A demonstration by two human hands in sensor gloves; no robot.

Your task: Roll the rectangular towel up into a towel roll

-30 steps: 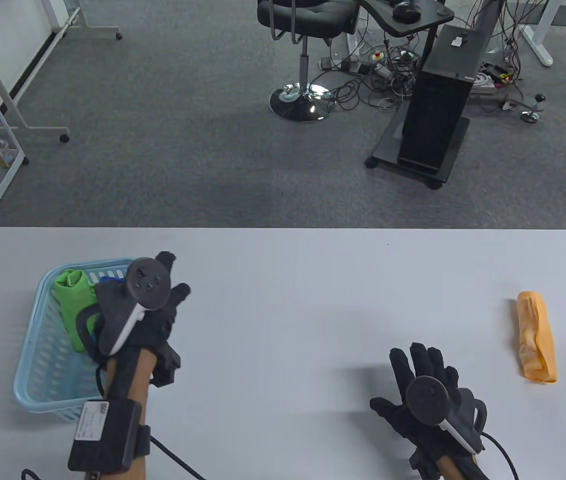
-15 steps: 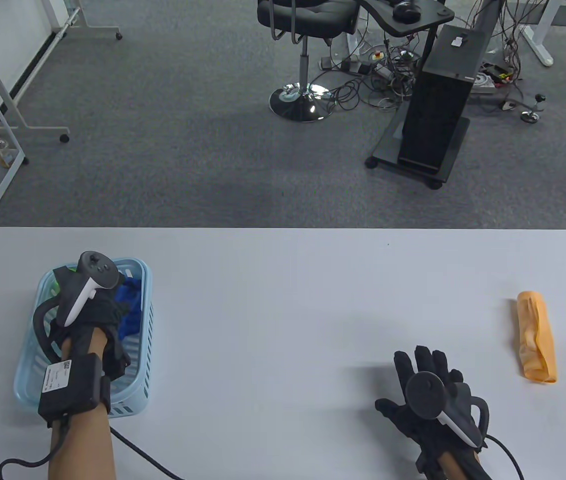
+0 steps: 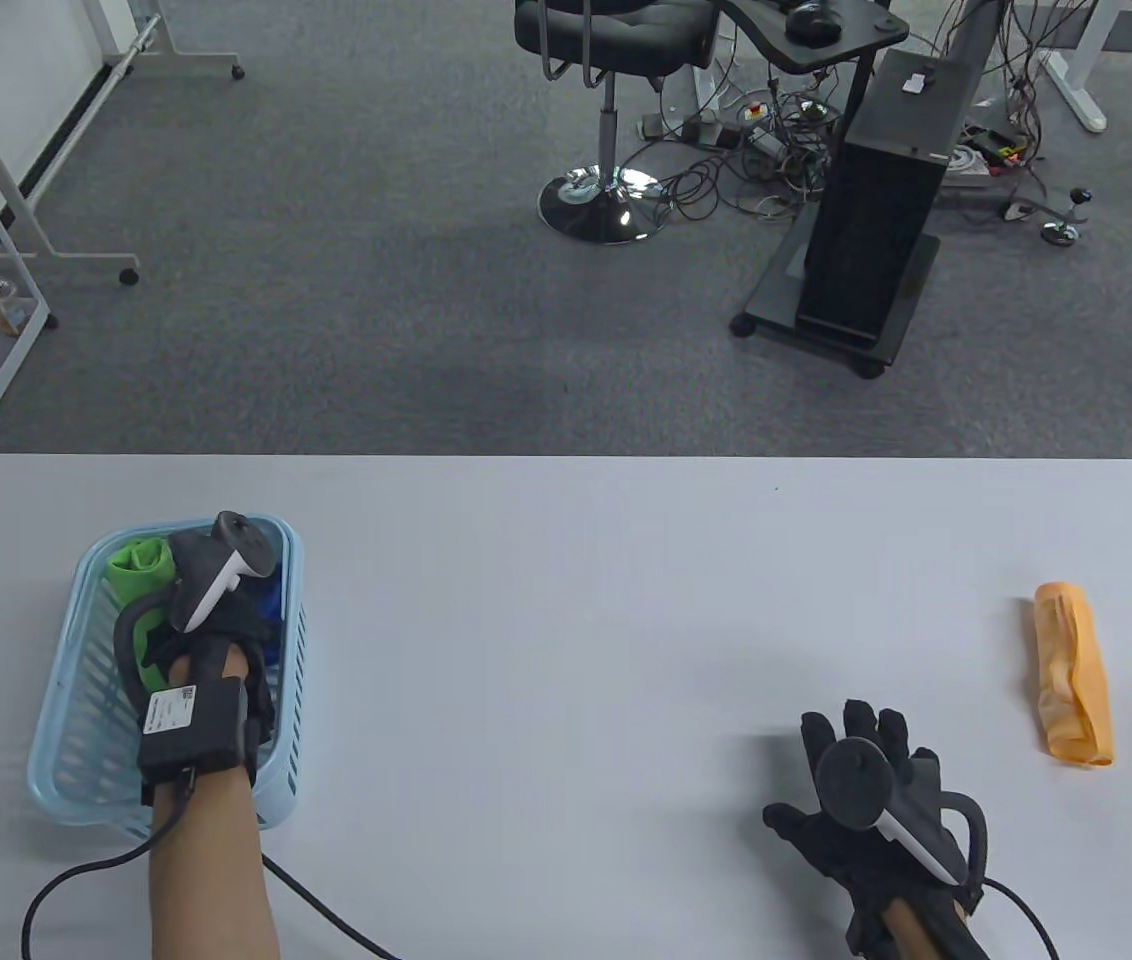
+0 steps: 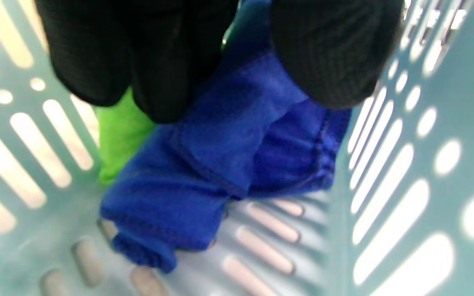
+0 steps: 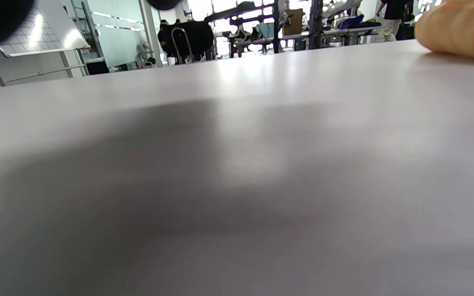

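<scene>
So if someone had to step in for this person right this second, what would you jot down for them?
Left hand: down in the light blue basket, fingers over the blue towel; whether they grip it is unclear.
Right hand: open, fingers spread just over the table, holding nothing.
Done: an orange towel roll lies at the table's right side.
Left: bring the blue towel out, spread it and roll it. A green towel also waits in the basket.
</scene>
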